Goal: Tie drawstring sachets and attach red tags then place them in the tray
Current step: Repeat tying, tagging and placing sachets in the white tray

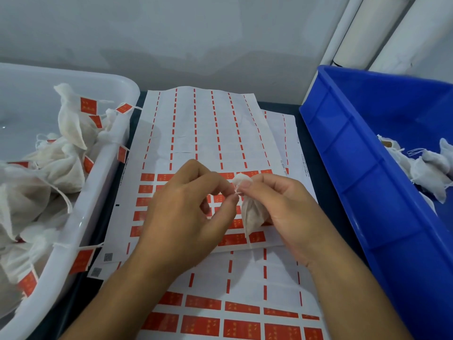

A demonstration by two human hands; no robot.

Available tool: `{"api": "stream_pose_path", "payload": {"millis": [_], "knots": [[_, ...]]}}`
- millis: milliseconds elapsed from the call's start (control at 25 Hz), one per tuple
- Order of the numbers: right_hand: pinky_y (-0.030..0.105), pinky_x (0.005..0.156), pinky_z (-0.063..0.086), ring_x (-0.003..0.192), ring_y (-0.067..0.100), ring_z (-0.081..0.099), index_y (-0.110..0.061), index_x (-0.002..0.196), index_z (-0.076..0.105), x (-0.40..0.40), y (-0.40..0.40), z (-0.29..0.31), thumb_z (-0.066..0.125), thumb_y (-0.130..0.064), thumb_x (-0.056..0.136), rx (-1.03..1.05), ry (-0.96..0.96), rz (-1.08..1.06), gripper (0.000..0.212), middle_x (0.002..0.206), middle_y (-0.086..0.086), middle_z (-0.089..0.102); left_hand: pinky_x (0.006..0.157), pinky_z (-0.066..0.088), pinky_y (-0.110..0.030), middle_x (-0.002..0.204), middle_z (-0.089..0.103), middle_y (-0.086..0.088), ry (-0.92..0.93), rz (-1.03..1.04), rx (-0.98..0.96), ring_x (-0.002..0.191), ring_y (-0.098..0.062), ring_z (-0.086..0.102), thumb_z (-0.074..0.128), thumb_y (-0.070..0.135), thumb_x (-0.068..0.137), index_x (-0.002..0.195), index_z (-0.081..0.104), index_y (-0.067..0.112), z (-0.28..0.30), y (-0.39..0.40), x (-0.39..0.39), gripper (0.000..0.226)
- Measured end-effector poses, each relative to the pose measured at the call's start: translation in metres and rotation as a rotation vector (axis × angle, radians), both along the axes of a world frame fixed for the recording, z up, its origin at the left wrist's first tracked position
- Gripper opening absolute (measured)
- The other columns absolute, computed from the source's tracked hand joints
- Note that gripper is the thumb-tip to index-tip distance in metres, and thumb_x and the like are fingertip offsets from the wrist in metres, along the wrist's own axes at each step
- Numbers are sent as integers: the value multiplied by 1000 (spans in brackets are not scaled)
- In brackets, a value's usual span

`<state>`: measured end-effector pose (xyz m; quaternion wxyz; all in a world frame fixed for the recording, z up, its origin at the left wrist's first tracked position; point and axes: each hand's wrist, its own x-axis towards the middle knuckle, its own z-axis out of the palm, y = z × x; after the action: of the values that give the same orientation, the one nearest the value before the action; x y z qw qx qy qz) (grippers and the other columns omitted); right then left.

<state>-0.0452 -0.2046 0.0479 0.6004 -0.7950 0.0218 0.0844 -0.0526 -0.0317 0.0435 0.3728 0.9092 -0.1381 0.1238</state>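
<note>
A small white drawstring sachet (251,213) hangs above the sticker sheets at the centre. My right hand (279,204) grips its gathered neck. My left hand (186,212) pinches the thin white drawstring at the neck, thumb and forefinger tips meeting the right thumb. Red tags (201,326) lie in rows on the white sticker sheets (203,133) under both hands. The white tray (103,168) on the left holds several tied sachets with red tags (88,106) on their strings.
A blue bin (362,168) on the right holds several untagged white sachets (426,168). A grey wall stands behind the dark table, with white pipes (362,28) at the upper right. Some tags hang over the white tray's rim.
</note>
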Motion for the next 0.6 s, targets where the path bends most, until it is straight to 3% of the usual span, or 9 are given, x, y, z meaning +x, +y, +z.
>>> {"api": "stream_pose_path", "payload": {"millis": [80, 160, 240, 320, 440, 520, 600], "knots": [[14, 65, 52, 73, 4, 67, -24, 83, 69, -1, 1, 0, 58, -47, 98, -69, -95, 26, 30, 74, -5, 68, 53, 45, -9, 77, 58, 22, 256, -35, -211, 71, 0, 57, 61, 38, 91, 75, 61, 37, 1, -4, 3, 16], [18, 65, 51, 67, 5, 65, -24, 86, 64, -2, 3, 1, 55, -46, 102, -79, -147, 57, 28, 74, -7, 69, 46, 43, -13, 59, 57, 13, 593, 43, -502, 49, -3, 53, 56, 24, 96, 72, 64, 27, 6, -7, 8, 25], [20, 59, 50, 57, 4, 59, -25, 91, 61, -4, 3, 4, 59, -47, 99, 16, -151, 124, 23, 70, -5, 67, 41, 41, -19, 56, 51, 1, 838, 86, -849, 42, -6, 45, 55, 10, 93, 68, 62, 15, 9, -3, 8, 27], [20, 55, 50, 55, 9, 56, -32, 104, 61, -6, 2, 7, 67, -50, 90, 99, -169, 194, 23, 71, 0, 64, 45, 39, -21, 64, 47, -3, 911, -8, -1145, 50, -9, 40, 58, 15, 79, 65, 59, 12, 16, -1, 6, 15], [36, 66, 61, 75, 27, 64, -54, 123, 56, -6, -1, 5, 77, -52, 85, 35, -256, 240, 43, 90, 14, 62, 48, 37, -21, 69, 47, -1, 909, -153, -1368, 56, -10, 40, 59, 16, 73, 66, 58, 14, 23, 7, 1, 7], [35, 68, 62, 77, 24, 62, -58, 125, 56, -6, -1, 3, 77, -51, 86, -34, -329, 242, 45, 90, 10, 60, 49, 37, -20, 69, 48, -1, 874, -137, -1443, 57, -10, 41, 57, 16, 73, 66, 59, 14, 24, 9, 1, 8], [25, 70, 59, 81, 13, 63, -57, 123, 57, -5, -1, 1, 73, -54, 87, -96, -391, 217, 39, 93, -4, 63, 50, 37, -20, 70, 48, -1, 829, -128, -1477, 59, -10, 41, 56, 16, 76, 66, 59, 15, 25, 10, 1, 10]]}}
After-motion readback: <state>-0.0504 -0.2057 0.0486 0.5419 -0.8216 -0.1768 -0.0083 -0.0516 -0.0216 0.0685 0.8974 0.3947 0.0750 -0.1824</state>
